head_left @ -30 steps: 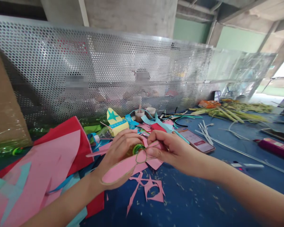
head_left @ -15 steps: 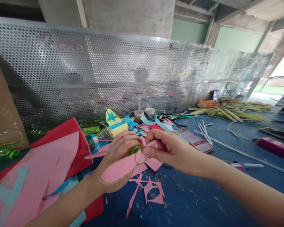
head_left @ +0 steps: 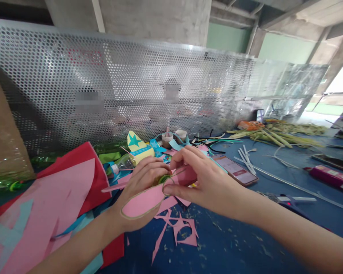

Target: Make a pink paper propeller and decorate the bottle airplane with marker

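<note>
A pink paper propeller [head_left: 143, 203] with olive-edged blades lies across the front of a green bottle [head_left: 164, 178]. Only the bottle's rounded green end shows; its body is hidden behind my fingers. My left hand [head_left: 150, 173] is wrapped round the bottle from the left. With thumb and fingers, my right hand [head_left: 198, 171] pinches the propeller at its middle, the thumb on the front face. One blade points down and left over my left wrist, another goes up right under my right fingers.
Pink paper scraps [head_left: 185, 232] lie on the blue table below my hands. Red and pink sheets [head_left: 71, 186] are at left. A yellow paper-covered bottle [head_left: 143, 154] stands behind, a phone [head_left: 237, 171] and scissors [head_left: 291, 203] at right. A perforated metal screen [head_left: 148, 83] closes the back.
My right hand has shifted a little left, and its thumb now covers the propeller's round middle, which showed before. My left hand stays almost in place.
</note>
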Demonstrator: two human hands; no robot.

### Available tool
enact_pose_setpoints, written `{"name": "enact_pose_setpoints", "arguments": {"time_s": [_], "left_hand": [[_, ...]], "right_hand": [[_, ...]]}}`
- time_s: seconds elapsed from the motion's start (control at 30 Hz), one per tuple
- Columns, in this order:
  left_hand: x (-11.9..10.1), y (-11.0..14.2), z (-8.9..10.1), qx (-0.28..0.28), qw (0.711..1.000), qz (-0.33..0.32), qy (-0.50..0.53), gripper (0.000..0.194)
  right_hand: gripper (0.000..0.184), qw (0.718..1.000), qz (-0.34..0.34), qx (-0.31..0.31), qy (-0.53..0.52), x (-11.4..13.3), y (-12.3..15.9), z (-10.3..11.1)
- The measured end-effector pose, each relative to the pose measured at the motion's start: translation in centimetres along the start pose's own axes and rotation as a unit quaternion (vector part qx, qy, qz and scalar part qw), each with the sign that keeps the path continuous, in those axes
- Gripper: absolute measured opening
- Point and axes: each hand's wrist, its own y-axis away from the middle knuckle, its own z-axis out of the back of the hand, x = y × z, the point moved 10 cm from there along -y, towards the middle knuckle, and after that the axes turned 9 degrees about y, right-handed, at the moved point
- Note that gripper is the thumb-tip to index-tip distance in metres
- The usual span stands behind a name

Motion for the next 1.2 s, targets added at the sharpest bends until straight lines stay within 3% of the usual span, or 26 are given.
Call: {"name": "enact_pose_setpoints", "arguments": {"time_s": [0.4, 0.63, 0.8, 1.03, 1.2], "left_hand": [[0.8, 0.4, -0.5, 0.025, 1.0, 0.011, -0.001, 0.036], [0.5, 0.5, -0.1, 0.017, 1.0, -0.008, -0.002, 0.04], [0.2, 0.6, -0.9, 0.054, 0.998, -0.01, -0.006, 0.033], [-1.9, 0.4, -2.0, 0.072, 0.996, -0.056, 0.006, 0.03], [-4.0, 1.3, -3.5, 0.078, 0.991, -0.097, -0.041, 0.028]], "right_hand": [[0.014, 0.997, -0.033, 0.043, -0.056, -1.0, -0.2, -0.6], [0.025, 0.997, -0.016, 0.057, -0.054, -0.7, 0.2, -0.8], [0.025, 0.995, -0.02, 0.084, -0.056, -0.8, 0.5, -0.9], [0.016, 0.983, -0.074, 0.138, -0.093, -2.3, 1.9, -2.0], [0.021, 0.974, -0.098, 0.189, -0.075, -3.5, 4.8, -3.5]]}}
